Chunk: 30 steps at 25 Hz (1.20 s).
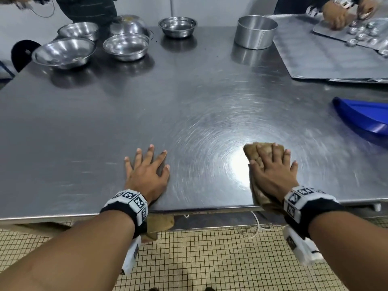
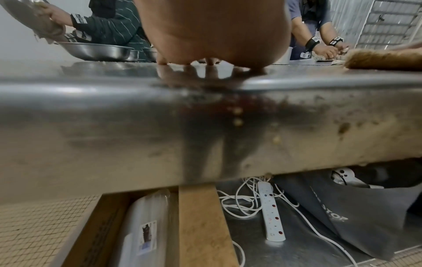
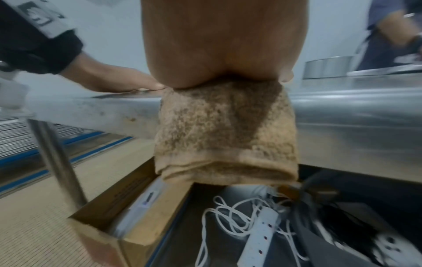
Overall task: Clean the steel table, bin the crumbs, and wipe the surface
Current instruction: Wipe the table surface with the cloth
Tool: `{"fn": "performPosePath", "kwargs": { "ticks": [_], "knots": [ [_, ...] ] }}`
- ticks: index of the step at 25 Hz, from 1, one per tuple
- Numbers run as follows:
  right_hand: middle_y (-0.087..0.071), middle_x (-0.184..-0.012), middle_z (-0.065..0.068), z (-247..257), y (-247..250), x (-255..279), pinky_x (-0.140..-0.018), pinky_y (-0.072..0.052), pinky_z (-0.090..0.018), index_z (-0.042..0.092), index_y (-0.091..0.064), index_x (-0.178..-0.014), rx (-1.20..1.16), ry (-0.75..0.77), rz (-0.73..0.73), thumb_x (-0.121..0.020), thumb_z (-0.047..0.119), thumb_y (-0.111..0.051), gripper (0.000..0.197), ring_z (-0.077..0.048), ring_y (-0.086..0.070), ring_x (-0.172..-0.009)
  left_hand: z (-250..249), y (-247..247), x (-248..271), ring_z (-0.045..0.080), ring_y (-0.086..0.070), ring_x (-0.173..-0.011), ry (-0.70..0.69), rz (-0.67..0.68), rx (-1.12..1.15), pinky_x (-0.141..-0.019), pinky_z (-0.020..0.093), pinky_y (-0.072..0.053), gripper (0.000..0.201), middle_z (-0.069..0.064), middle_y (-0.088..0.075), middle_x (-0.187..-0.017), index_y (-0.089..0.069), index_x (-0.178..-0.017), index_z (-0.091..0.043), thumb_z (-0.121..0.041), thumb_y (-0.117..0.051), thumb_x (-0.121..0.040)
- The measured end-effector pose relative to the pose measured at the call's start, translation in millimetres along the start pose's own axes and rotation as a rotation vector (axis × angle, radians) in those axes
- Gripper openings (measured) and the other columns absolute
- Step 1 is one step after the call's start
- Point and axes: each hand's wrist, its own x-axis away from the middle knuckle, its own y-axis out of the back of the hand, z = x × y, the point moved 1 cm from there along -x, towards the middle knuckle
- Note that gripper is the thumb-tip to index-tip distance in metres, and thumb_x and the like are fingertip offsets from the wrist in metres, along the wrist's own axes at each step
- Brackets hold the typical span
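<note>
At the far left of the steel table (image 1: 189, 97), a cluster of steel bowls (image 1: 126, 46) is seen in the head view, well apart from the near edge. The left hand (image 1: 148, 174) is laid flat near that edge, fingers spread and straight, holding nothing; only the left wrist view shows dried spots on the table's front lip (image 2: 228, 126) and, beneath it, a cardboard box (image 2: 203, 225) and a white power strip (image 2: 271, 211) with tangled cable. A broad bare stretch of steel lies between the hands and beyond them. The right hand (image 1: 273, 171) is pressed palm-down with straight fingers on a brown cloth (image 1: 252, 151); the right wrist view alone shows the cloth (image 3: 226, 130) draped over the table edge and hanging folded. Crumbs cannot be made out through the blur. At the right, a blue dustpan (image 1: 361, 116) is cut off by the frame, behind which foil sheeting (image 1: 327, 57) and a round tin (image 1: 255, 31) are noted.
</note>
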Motion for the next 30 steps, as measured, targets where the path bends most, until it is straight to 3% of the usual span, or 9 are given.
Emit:
{"fn": "performPosePath", "kwargs": {
  "ticks": [6,10,13,17,21,23,25,26,30],
  "knots": [
    [0.017,-0.16,-0.011,68,-12,-31,-0.117,0.011,-0.051,0.034,-0.001,-0.153,0.0,0.08,0.004,-0.094,0.059,-0.024,0.067,-0.035,0.022,-0.144,1,0,0,0.026,0.004,-0.151,-0.008,-0.01,0.02,-0.118,0.055,0.011,0.056,-0.006,-0.001,-0.164,-0.017,-0.152,-0.043,-0.055,-0.024,-0.098],
    [0.018,-0.159,-0.014,119,-37,3,-0.117,0.011,-0.05,0.03,0.002,-0.153,0.069,0.323,0.021,-0.095,0.057,-0.021,0.068,-0.036,0.022,-0.144,0,-1,0,0.025,0.005,-0.151,-0.007,-0.009,0.034,-0.117,0.054,0.012,0.056,-0.006,-0.002,-0.164,-0.018,-0.152,-0.043,-0.055,-0.025,-0.097],
    [0.022,-0.158,-0.008,120,-47,41,-0.117,0.011,-0.05,0.032,0.003,-0.153,0.089,0.426,0.031,-0.096,0.057,-0.018,0.066,-0.032,0.026,-0.143,0,-2,-1,0.026,0.002,-0.151,0.0,-0.005,0.012,-0.118,0.055,0.009,0.056,-0.007,-0.003,-0.164,-0.019,-0.151,-0.044,-0.055,-0.024,-0.097],
    [0.03,-0.155,0.001,74,-47,76,-0.116,0.011,-0.056,0.038,0.01,-0.15,0.109,0.412,0.021,-0.096,0.059,-0.012,0.062,-0.027,0.032,-0.141,-1,0,3,0.028,-0.001,-0.151,-0.028,-0.004,-0.016,-0.119,0.056,0.003,0.057,-0.003,-0.007,-0.164,-0.021,-0.152,-0.041,-0.056,-0.024,-0.097],
    [0.042,-0.148,0.006,4,-29,81,-0.111,0.013,-0.065,0.042,0.007,-0.148,0.119,0.238,0.017,-0.097,0.056,-0.019,0.059,-0.027,0.04,-0.135,-19,0,17,0.026,-0.001,-0.151,-0.1,-0.01,-0.007,-0.121,0.05,0.002,0.059,-0.001,-0.005,-0.165,-0.019,-0.153,-0.04,-0.058,-0.026,-0.097],
    [0.033,-0.155,0.001,-35,-13,73,-0.111,0.01,-0.067,0.042,0.008,-0.148,0.104,0.114,-0.003,-0.094,0.058,-0.023,0.065,-0.031,0.036,-0.137,-37,-3,17,0.026,0.0,-0.151,-0.127,-0.006,0.005,-0.121,0.049,0.002,0.06,-0.001,-0.003,-0.165,-0.018,-0.153,-0.04,-0.059,-0.027,-0.097],
    [0.021,-0.159,-0.006,-70,2,59,-0.107,0.011,-0.07,0.035,-0.003,-0.148,0.229,0.105,-0.032,-0.086,0.06,-0.037,0.075,-0.041,0.027,-0.14,-60,-10,12,0.025,0.001,-0.151,-0.127,0.004,0.004,-0.121,0.049,0.004,0.061,-0.002,-0.003,-0.165,-0.018,-0.153,-0.04,-0.059,-0.028,-0.096],
    [0.016,-0.16,-0.009,-86,6,46,-0.108,0.009,-0.069,0.03,-0.008,-0.148,0.301,0.114,-0.049,-0.083,0.058,-0.041,0.079,-0.044,0.022,-0.141,-69,-15,10,0.025,0.001,-0.151,-0.11,0.0,0.002,-0.121,0.049,0.005,0.061,-0.002,-0.003,-0.165,-0.019,-0.153,-0.04,-0.059,-0.029,-0.096],
    [0.008,-0.161,-0.013,-104,26,-8,-0.12,0.002,-0.05,0.028,-0.003,-0.154,-0.014,-0.074,-0.119,-0.094,0.054,-0.021,0.068,-0.031,0.01,-0.148,-82,-25,5,0.025,-0.001,-0.151,-0.057,-0.047,-0.017,-0.12,0.049,0.006,0.062,-0.003,-0.006,-0.164,-0.023,-0.152,-0.041,-0.062,-0.028,-0.093]
  ]
}}
